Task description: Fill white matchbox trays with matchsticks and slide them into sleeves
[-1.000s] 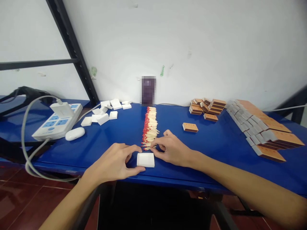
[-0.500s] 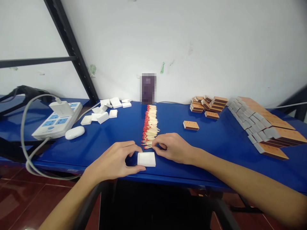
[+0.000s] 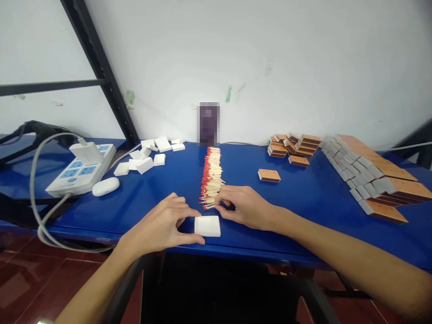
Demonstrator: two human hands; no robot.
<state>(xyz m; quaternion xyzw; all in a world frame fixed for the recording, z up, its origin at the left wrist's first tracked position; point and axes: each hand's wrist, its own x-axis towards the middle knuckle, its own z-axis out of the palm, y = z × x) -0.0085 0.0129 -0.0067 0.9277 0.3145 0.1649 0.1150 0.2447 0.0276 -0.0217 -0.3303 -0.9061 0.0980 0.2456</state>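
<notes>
An open white matchbox tray (image 3: pixel 207 226) lies on the blue table near its front edge. My left hand (image 3: pixel 165 223) has thumb and forefinger at the two long sides of the tray's left end, steadying it. Just beyond is a long row of red-headed matches (image 3: pixel 212 175), heads to the left. My right hand (image 3: pixel 245 207) pinches the plain wooden ends of the nearest matches; how many are between the fingertips is hidden.
Loose white trays (image 3: pixel 146 164) lie at the back left, near a power strip (image 3: pixel 84 168) and a white earbud case (image 3: pixel 105 186). One orange matchbox sleeve (image 3: pixel 269 175) lies right of the matches. More sleeves (image 3: pixel 297 148) and a large stack of matchboxes (image 3: pixel 388 175) stand farther right.
My left forefinger and thumb have shifted slightly at the tray's end, and the tray sits a touch farther right. My right hand stays at the near matches, almost unmoved.
</notes>
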